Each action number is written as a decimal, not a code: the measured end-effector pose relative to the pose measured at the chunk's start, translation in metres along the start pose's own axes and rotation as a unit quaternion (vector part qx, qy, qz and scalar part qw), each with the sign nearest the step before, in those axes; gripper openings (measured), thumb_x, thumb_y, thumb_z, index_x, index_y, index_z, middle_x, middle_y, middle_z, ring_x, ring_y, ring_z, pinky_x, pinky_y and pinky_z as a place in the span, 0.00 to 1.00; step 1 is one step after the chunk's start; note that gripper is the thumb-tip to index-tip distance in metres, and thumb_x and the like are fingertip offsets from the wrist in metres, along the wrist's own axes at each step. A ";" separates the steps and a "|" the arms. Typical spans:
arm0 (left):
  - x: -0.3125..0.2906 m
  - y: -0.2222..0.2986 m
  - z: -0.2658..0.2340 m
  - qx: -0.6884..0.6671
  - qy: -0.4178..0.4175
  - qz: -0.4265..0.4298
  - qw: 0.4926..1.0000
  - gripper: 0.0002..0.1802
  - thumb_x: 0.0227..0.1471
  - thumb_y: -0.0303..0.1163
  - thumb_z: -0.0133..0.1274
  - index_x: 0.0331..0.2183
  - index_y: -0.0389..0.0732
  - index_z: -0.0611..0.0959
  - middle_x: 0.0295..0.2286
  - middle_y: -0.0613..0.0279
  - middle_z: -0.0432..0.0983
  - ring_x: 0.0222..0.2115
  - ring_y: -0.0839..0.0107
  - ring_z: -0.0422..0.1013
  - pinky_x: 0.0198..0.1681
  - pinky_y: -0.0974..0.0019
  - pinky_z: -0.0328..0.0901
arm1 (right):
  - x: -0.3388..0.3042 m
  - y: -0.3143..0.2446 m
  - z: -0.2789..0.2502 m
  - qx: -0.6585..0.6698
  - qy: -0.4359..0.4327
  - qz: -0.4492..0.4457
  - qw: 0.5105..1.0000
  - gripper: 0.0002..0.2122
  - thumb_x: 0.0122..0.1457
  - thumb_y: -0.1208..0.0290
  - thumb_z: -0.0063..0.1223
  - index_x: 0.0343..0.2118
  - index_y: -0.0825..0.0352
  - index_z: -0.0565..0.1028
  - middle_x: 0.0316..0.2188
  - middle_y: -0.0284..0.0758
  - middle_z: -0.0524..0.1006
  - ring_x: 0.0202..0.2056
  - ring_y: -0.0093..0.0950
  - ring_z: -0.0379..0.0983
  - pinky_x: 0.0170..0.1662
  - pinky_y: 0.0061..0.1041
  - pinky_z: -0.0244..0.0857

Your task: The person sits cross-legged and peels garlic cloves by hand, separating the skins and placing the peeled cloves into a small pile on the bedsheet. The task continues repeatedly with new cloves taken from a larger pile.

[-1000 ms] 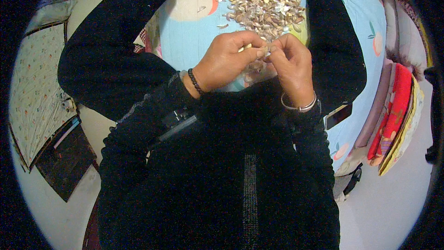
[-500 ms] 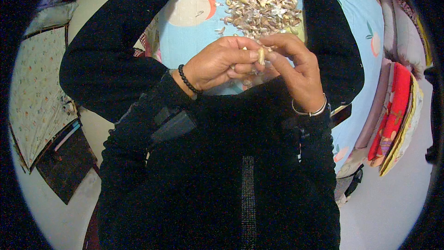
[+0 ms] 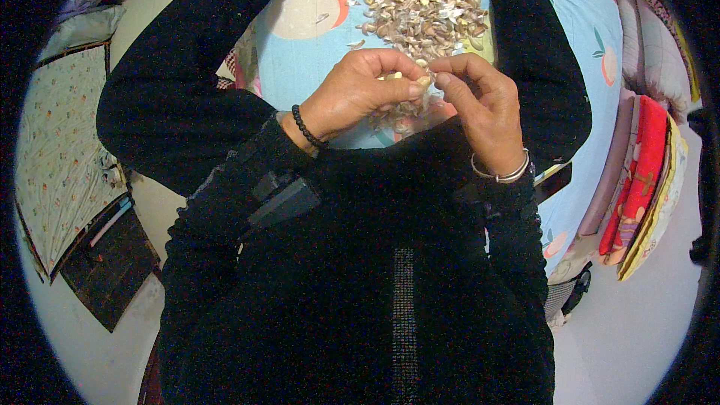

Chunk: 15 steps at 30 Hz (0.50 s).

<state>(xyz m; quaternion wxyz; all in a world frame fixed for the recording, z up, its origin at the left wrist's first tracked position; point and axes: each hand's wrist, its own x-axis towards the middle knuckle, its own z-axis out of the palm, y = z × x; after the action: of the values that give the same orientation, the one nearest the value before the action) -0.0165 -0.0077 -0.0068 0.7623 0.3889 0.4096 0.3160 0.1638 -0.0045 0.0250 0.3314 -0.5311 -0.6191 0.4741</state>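
Observation:
A pale garlic clove is pinched between the thumb and index finger of my left hand, which wears a black bead bracelet. More pale cloves show partly behind those fingers. Close by on the right, my right hand, with silvery bangles at the wrist, has its thumb and index finger drawn together at the clove's edge; what lies between them is too small to make out. Loose papery garlic skins lie below the hands. Just beyond spreads a large heap of garlic cloves, many in their skins.
The heap lies on a light blue printed sheet between my black-sleeved legs. A dark flat object rests by my right wrist. Folded red and yellow cloths are stacked at right. A patterned board stands at left.
My left hand's fingers have shifted slightly, and the loose skins beneath show more. My right thumb and index finger have come closer together beside the clove.

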 end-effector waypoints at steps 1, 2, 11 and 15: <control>0.000 0.001 0.000 0.019 0.007 0.000 1.000 0.09 0.46 0.30 0.57 0.32 0.37 0.80 0.26 0.68 0.76 0.25 0.84 0.68 0.27 0.79 0.63 | -0.001 -0.001 -0.001 -0.006 -0.007 0.004 1.000 0.04 0.50 0.76 0.52 0.26 0.72 0.74 0.23 0.37 0.74 0.25 0.25 0.70 0.29 0.21 0.63; 0.000 0.001 0.000 0.046 0.016 0.000 0.999 0.09 0.46 0.30 0.57 0.32 0.37 0.80 0.27 0.68 0.76 0.26 0.83 0.68 0.28 0.78 0.64 | -0.002 -0.001 -0.002 -0.017 -0.015 0.013 1.000 0.04 0.50 0.75 0.52 0.26 0.71 0.74 0.22 0.37 0.74 0.24 0.25 0.70 0.28 0.21 0.63; 0.000 -0.008 0.002 0.149 0.041 0.099 0.983 0.09 0.44 0.30 0.57 0.30 0.38 0.80 0.25 0.69 0.75 0.27 0.83 0.68 0.32 0.76 0.64 | -0.002 0.000 0.002 -0.113 -0.031 -0.013 0.993 0.05 0.49 0.74 0.51 0.23 0.70 0.71 0.19 0.42 0.72 0.20 0.33 0.70 0.23 0.28 0.62; 0.001 -0.012 0.002 0.154 0.048 0.110 0.981 0.08 0.44 0.30 0.57 0.29 0.38 0.80 0.25 0.69 0.75 0.27 0.83 0.67 0.31 0.76 0.64 | -0.002 -0.001 0.008 -0.201 -0.006 -0.059 0.978 0.05 0.46 0.74 0.52 0.21 0.68 0.69 0.18 0.43 0.71 0.20 0.39 0.69 0.22 0.32 0.61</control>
<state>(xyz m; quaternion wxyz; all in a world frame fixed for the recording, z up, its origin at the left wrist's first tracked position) -0.0124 -0.0136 -0.0168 0.6332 0.5286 0.4447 0.3490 0.1569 -0.0079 0.0231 0.2412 -0.5467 -0.7340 0.3227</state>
